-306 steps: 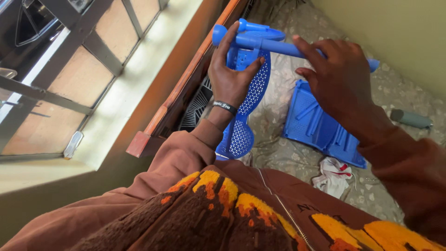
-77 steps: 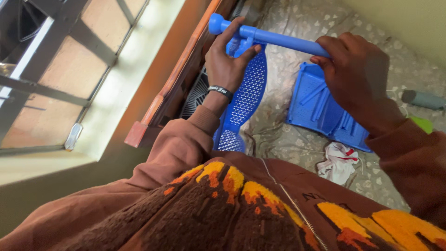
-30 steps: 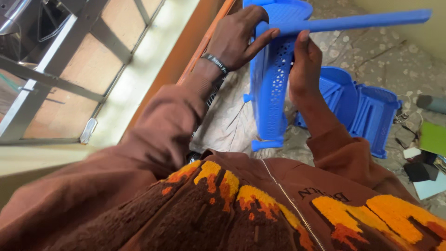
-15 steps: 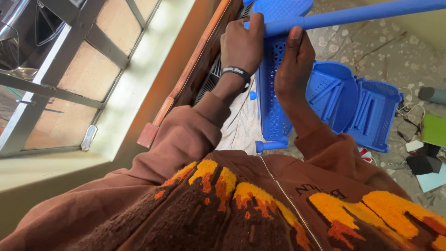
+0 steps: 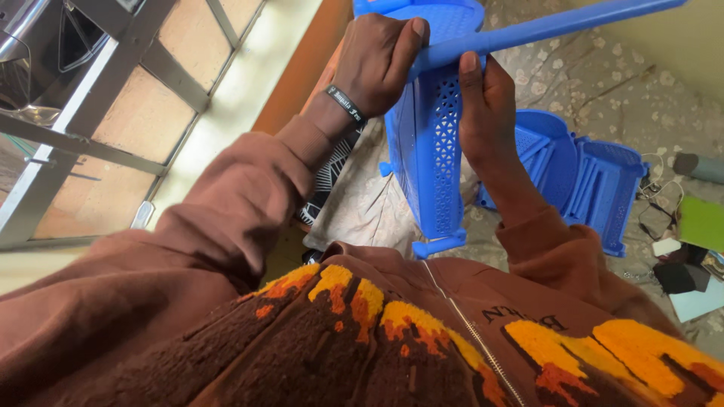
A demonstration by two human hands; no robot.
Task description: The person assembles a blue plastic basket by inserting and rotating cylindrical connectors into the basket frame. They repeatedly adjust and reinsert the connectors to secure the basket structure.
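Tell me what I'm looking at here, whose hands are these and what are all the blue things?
The picture comes from a camera worn on a person's head, looking down, so you see their own brown and orange sweater at the bottom and their two hands above it. The left hand, with a dark wristband, grips the top of a blue plastic basket panel full of little holes. The right hand rests against that panel's other side, and its thumb touches a long blue pole that sticks out to the right. Lying on the patterned floor behind is another blue plastic piece, like a tray. On the far right are a green pad and some small bits and cables. On the left is a sunny window with metal bars.
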